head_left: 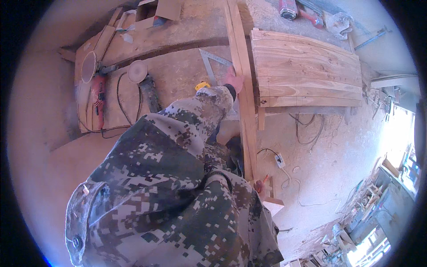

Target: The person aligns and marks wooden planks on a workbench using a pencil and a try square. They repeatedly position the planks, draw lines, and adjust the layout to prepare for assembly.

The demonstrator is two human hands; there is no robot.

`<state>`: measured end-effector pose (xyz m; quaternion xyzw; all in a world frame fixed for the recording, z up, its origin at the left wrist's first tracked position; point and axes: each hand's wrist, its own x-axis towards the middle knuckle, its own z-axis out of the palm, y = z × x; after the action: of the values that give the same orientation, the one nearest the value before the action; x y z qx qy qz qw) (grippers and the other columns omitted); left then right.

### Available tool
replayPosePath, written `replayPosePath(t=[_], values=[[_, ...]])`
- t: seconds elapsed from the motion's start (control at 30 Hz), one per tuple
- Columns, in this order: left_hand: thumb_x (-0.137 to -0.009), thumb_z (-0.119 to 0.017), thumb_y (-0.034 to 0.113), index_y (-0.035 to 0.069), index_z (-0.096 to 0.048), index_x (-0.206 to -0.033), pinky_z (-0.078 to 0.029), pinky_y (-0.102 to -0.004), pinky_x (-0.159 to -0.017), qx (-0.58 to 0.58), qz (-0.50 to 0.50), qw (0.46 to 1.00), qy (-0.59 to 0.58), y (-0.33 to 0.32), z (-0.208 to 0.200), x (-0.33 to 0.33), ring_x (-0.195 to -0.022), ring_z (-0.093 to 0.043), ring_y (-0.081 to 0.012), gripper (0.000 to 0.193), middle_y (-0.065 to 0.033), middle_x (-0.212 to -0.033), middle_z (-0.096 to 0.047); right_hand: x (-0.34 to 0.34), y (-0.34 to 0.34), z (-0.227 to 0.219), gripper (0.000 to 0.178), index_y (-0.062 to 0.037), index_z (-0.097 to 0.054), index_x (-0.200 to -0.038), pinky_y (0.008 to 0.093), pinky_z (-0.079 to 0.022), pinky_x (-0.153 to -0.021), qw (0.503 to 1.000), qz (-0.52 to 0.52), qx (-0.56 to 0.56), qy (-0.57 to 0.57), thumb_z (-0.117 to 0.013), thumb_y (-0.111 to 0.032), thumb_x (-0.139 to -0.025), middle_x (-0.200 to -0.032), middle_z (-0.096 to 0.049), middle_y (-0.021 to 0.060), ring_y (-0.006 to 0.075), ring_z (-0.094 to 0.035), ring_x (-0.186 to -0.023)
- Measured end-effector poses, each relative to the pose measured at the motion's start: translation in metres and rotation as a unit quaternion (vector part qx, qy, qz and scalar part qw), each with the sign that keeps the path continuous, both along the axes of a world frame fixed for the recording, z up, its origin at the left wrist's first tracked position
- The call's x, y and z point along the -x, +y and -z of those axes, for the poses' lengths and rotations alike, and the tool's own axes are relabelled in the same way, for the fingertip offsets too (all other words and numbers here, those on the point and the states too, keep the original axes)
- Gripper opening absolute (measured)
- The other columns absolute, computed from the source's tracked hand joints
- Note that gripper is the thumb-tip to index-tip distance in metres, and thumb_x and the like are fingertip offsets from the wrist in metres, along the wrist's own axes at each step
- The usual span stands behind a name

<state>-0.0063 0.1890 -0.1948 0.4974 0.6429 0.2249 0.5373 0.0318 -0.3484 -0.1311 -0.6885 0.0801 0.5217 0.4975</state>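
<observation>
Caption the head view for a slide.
Left hand on a long wooden beam, triangular square and plank panel alongside.

Legible texts: none. Metal set square (212, 61), middle of workbench (173, 73): fine edge marks, too small to read. Red angle grinder (98, 109), near workbench's left edge: body markings, unreadable. Red cylinder (288, 8), far side: surface print, unreadable.

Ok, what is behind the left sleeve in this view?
A triangular metal square and a yellow object show partly beside the left sleeve; their remaining parts, and whatever else it covers, cannot be seen.
</observation>
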Motion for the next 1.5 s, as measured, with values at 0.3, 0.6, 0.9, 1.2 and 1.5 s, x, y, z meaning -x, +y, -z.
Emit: replayPosePath(t=[0.3,0.6,0.9,1.2,1.5], values=[[-0.088,-0.069,0.005,0.002,-0.042,-0.149,-0.05,-0.0332,-0.1,-0.026,0.011,0.984,-0.175,-0.005,0.01,-0.008,-0.116,-0.065,-0.024,0.067,-0.0143,-0.131,-0.067,-0.006,-0.033,-0.016,0.033,-0.003,-0.06,-0.115,0.0245,-0.042,-0.068,0.989,-0.126,0.053,-0.06,-0.075,-0.012,-0.087,-0.084,-0.051,-0.0006,0.0097,-0.049,-0.074],[-0.084,-0.06,0.002,0.005,-0.059,-0.133,-0.051,-0.0388,-0.1,-0.029,-0.048,0.985,-0.163,0.002,0.087,-0.018,-0.109,-0.069,-0.0323,0.049,-0.0176,-0.117,-0.072,0.001,0.002,-0.016,0.038,-0.0039,-0.059,-0.119,0.0305,-0.045,-0.073,0.95,-0.195,0.116,-0.216,-0.075,-0.015,-0.086,-0.096,-0.054,0.0056,0.0169,-0.053,-0.081],[-0.091,-0.058,0.015,0.014,-0.069,-0.119,-0.052,-0.0546,-0.096,-0.225,0.484,0.802,0.27,0.028,0.087,0.007,-0.109,-0.07,-0.0318,0.03,-0.0108,-0.119,-0.072,0.011,0.021,-0.011,0.044,-0.0049,-0.058,-0.123,0.0365,-0.047,-0.077,0.891,-0.249,0.172,-0.337,-0.076,-0.019,-0.086,-0.107,-0.056,0.0119,0.0242,-0.057,-0.088],[-0.087,-0.063,0.001,0.022,-0.045,-0.149,-0.058,-0.0484,-0.087,-0.06,0.109,0.986,-0.112,0.015,0.119,0.013,-0.106,-0.069,-0.0258,0.068,-0.0058,-0.124,-0.068,0.03,0.045,0.002,0.049,-0.0058,-0.057,-0.127,0.0424,-0.05,-0.082,0.817,-0.294,0.212,-0.449,-0.076,-0.023,-0.085,-0.118,-0.059,0.0181,0.0314,-0.061,-0.094],[-0.081,-0.066,0.017,0.016,-0.061,-0.135,-0.057,-0.047,-0.08,0.011,-0.046,0.976,-0.214,0.003,0.065,0.005,-0.092,-0.073,-0.0339,0.054,-0.0133,-0.11,-0.075,0.033,0.081,-0.012,0.065,-0.0037,-0.055,-0.13,0.0569,-0.048,-0.093,0.798,-0.323,0.247,-0.445,-0.082,-0.027,-0.076,-0.132,-0.054,0.0259,0.046,-0.058,-0.112]])
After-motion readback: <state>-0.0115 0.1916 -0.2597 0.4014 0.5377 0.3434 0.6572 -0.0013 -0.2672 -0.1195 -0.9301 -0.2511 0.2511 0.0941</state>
